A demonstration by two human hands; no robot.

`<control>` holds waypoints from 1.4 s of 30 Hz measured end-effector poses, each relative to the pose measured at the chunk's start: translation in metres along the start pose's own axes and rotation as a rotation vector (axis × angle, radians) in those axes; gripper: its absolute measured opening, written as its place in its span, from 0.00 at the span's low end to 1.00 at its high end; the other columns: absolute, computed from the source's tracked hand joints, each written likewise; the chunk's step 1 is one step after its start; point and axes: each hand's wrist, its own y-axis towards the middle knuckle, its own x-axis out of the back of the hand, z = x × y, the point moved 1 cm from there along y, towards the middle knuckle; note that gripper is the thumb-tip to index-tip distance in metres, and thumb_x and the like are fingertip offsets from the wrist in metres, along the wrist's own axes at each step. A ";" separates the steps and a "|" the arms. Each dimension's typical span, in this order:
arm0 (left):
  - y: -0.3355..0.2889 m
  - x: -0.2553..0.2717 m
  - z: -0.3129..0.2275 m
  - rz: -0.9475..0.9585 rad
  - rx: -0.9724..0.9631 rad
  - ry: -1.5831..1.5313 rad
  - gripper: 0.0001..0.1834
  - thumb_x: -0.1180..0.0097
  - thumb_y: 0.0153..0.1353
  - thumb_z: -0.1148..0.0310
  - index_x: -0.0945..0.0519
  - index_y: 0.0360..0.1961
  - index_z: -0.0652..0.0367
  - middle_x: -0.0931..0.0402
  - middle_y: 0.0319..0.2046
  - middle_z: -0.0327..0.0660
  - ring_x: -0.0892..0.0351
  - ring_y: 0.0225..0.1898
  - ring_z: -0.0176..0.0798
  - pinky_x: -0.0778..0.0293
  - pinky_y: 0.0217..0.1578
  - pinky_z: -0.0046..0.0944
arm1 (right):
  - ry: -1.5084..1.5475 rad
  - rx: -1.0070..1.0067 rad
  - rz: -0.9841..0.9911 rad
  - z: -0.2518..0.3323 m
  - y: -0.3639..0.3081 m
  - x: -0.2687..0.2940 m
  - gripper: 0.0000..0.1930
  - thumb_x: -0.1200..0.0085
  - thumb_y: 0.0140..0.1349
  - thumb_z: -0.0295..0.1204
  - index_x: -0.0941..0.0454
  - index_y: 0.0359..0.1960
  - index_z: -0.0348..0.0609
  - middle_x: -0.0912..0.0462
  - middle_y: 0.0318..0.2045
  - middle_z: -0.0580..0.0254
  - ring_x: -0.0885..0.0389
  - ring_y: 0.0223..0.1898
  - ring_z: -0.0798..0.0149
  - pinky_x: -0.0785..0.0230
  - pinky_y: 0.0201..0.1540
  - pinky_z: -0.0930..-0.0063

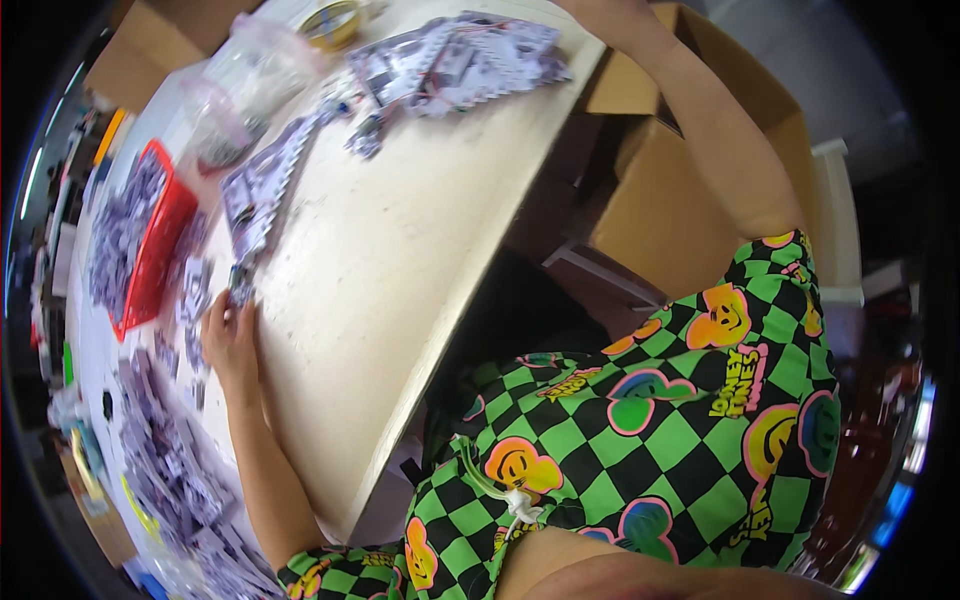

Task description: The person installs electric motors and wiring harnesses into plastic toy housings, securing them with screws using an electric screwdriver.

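My left hand (pixel 230 340) is at the table's left side, its fingers drawn together around a small grey piece (pixel 240 287) whose kind is too blurred to tell. That piece lies against the lower end of a flat grey-and-white printed sheet with a toothed edge (pixel 262 190). At the upper edge of the picture my right hand (pixel 605 18) is partly cut off, and its fingers are hidden. It is over the table's far right edge, beside a stack of similar toothed sheets (pixel 465 65) with thin red strands on it.
A red basket (pixel 160 255) full of small grey pieces stands at left, with a long heap of grey pieces (pixel 170 450) nearer. Clear plastic bags (pixel 215 120) and a roll of tape (pixel 332 25) lie at the back. An open cardboard box (pixel 670 200) stands beyond the white table's edge (pixel 470 290).
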 end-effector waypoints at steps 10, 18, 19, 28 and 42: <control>-0.024 -0.022 -0.100 -0.271 -0.508 0.163 0.22 0.45 0.65 0.70 0.28 0.59 0.62 0.33 0.58 0.52 0.32 0.56 0.50 0.33 0.56 0.48 | -0.519 -0.463 0.029 -0.277 -0.146 0.155 0.17 0.41 0.55 0.33 0.20 0.44 0.37 0.16 0.39 0.47 0.16 0.42 0.54 0.25 0.46 0.65; -0.032 -0.074 -0.203 0.118 -0.748 0.055 0.20 0.36 0.50 0.79 0.18 0.46 0.50 0.28 0.53 0.41 0.32 0.54 0.48 0.39 0.55 0.45 | -0.780 -0.998 0.828 -0.319 -0.265 0.170 0.29 0.35 0.51 0.40 0.24 0.53 0.37 0.20 0.49 0.42 0.21 0.51 0.48 0.29 0.53 0.60; -0.038 -0.064 -0.213 0.128 -0.818 0.044 0.20 0.37 0.50 0.78 0.18 0.45 0.49 0.27 0.51 0.41 0.31 0.54 0.48 0.41 0.55 0.45 | -0.755 -0.938 0.807 -0.309 -0.255 0.166 0.31 0.36 0.52 0.41 0.26 0.54 0.34 0.21 0.50 0.42 0.23 0.53 0.48 0.31 0.55 0.61; -0.026 -0.100 -0.267 0.364 -0.794 -0.371 0.18 0.37 0.55 0.74 0.20 0.49 0.52 0.24 0.48 0.42 0.25 0.48 0.47 0.30 0.51 0.43 | -0.680 -0.916 0.900 -0.243 -0.242 0.130 0.26 0.41 0.55 0.35 0.27 0.56 0.37 0.22 0.51 0.42 0.24 0.55 0.47 0.33 0.57 0.59; 0.035 -0.152 -0.326 1.001 0.410 -1.427 0.26 0.48 0.68 0.56 0.34 0.55 0.69 0.23 0.44 0.50 0.22 0.39 0.39 0.22 0.42 0.35 | -0.214 -0.225 0.304 -0.166 -0.026 0.031 0.22 0.48 0.64 0.43 0.24 0.50 0.36 0.18 0.41 0.56 0.20 0.43 0.62 0.30 0.49 0.71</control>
